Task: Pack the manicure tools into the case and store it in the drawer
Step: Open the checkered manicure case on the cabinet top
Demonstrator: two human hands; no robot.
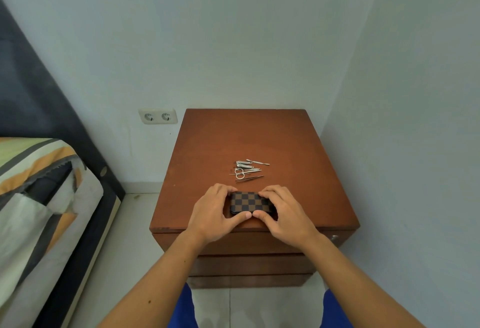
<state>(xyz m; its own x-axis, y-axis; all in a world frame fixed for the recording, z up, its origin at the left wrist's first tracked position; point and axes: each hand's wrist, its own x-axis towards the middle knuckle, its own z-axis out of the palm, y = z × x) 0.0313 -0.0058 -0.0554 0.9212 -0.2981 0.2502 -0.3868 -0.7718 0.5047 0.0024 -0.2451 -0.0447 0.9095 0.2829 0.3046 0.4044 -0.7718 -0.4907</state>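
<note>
A closed case (249, 202) with a brown and black checker pattern lies near the front edge of a wooden nightstand (298, 145). My left hand (215, 210) grips its left side and my right hand (284, 213) grips its right side, with both thumbs meeting at the front edge. Just behind the case lie several loose metal manicure tools (248, 170): nail clippers (244, 165), small scissors (240, 173), tweezers (249, 179) and a thin pusher (257, 162). The nightstand's top drawer (246, 243) is shut below my wrists.
A bed with a striped cover (39, 197) stands at the left. A double wall socket (158, 116) sits left of the nightstand. Walls close in behind and to the right. White floor tiles (135, 236) lie between bed and nightstand.
</note>
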